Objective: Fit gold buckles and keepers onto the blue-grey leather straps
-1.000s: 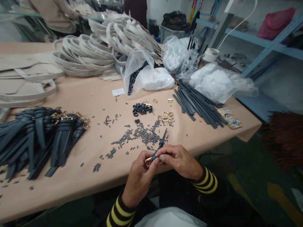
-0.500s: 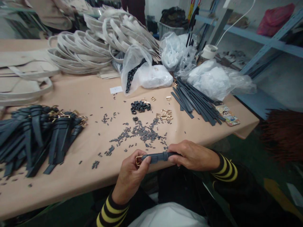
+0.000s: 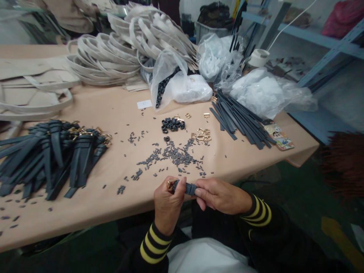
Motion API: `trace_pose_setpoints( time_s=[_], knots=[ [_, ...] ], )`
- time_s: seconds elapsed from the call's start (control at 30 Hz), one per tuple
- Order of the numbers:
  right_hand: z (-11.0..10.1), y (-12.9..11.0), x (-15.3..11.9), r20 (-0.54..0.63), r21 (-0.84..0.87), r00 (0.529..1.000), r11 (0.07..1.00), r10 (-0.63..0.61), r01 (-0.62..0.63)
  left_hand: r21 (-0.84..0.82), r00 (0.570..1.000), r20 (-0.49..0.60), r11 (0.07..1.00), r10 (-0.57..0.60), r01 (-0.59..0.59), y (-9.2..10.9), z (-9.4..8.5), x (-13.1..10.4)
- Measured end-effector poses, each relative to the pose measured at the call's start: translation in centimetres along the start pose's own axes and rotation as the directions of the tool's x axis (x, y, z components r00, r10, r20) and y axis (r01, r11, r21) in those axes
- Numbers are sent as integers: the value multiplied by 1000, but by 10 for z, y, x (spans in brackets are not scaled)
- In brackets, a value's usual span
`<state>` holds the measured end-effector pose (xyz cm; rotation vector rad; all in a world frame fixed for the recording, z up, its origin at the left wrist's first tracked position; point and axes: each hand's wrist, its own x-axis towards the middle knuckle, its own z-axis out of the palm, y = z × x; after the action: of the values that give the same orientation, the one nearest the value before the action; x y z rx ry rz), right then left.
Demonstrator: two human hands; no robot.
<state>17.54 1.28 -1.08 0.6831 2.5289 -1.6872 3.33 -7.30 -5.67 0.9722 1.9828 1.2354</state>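
- Fingers of your left hand (image 3: 167,204) are clamped on a dark grey, flat, leather-like strap (image 3: 190,189) beside its gold metal buckle (image 3: 170,185); those of your right hand (image 3: 220,195) grip it further along.
- Your hands sit closer together than half a second ago, so less strap shows between them.
- Nearly straight across then, the strap now angles slightly toward you at its right, on your near side of the scattered pile of small dark grey pieces (image 3: 179,154).
- Just beyond that pile, small dark looped rings (image 3: 172,124) lie unchanged.
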Motion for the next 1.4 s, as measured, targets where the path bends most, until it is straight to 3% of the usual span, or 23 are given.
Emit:
trace_pose_setpoints(
  time_s=[0.33, 0.47, 0.57, 0.67, 0.73, 0.83, 0.9, 0.97, 1.17, 1.33, 1.4],
  knots=[
    [18, 1, 10, -112, 29, 994, 1000, 14, -10, 102, 978, -96, 979, 184, -174, -9, 2, 10],
    [20, 4, 12, -3, 259, 997, 963, 79, -75, 143, 960, 14, 950, 278, -277, -8, -4, 9],
    [21, 8, 12, 41, 361, 996, 928, 79, -88, 103, 951, 127, 950, 282, -295, -6, -9, 9],
    [22, 11, 14, 2, 350, 996, 933, 92, -87, 57, 954, 199, 969, 225, -241, -7, -10, 10],
    [23, 9, 16, -46, 297, 995, 952, 89, -72, -22, 956, 261, 991, 136, -135, -10, -8, 11],
    [22, 4, 18, -93, 105, 993, 993, 66, -56, -206, 939, 341, 978, 35, 39, -15, -5, 9],
    [22, 3, 17, -119, -43, 991, 997, 58, -64, -265, 942, 333, 963, 47, 45, -17, -5, 6],
    [22, 8, 16, -142, -103, 988, 992, 64, -79, -226, 953, 294, 974, 79, -11, -20, -6, 3],
    [22, 25, 13, -129, 7, 989, 998, 67, -66, 116, 965, 165, 967, 205, -226, -32, -5, -5],
    [31, 26, 22, -157, 61, 978, 990, 138, -130, 336, 946, 251, 898, 206, -284, -32, -4, 2],
    [37, 22, 28, -175, 61, 970, 985, 169, -161, 279, 935, 285, 914, 213, -294, -29, -9, 8]
  ],
)
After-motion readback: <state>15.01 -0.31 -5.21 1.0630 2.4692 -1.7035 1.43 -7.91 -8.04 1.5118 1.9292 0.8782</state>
